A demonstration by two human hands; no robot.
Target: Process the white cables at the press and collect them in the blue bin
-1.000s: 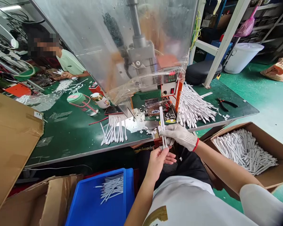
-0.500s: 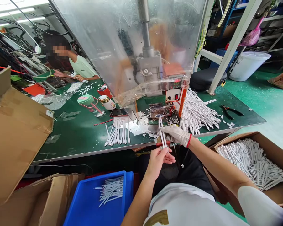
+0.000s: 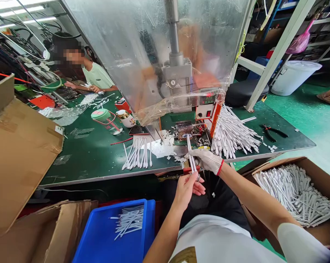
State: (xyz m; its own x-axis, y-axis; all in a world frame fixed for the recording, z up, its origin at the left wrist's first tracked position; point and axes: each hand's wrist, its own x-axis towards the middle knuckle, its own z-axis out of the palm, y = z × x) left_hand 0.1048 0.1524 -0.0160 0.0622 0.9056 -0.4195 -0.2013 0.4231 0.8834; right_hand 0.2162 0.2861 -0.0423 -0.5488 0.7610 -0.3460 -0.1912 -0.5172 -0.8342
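Observation:
Two slim white strips, side by side, run from my lap up to the small metal fixture under the press. My bare left hand is closed round their lower ends, with thumb and fingers pinched together. Higher up, my right hand, in a white knit glove with a red cuff edge, pinches the same strips near the table edge. Their upper tips reach the front of the fixture. A small red block sits behind the strips at the table edge.
Left of the fixture lies a row of white strips; a large pile lies right. A clear shield hangs ahead. Pliers, a blue bin and a carton of strips surround me. A co-worker sits far left.
The strips now lie closer together and line up more with the fixture. Both hands have shifted only slightly, and the view has moved a little.

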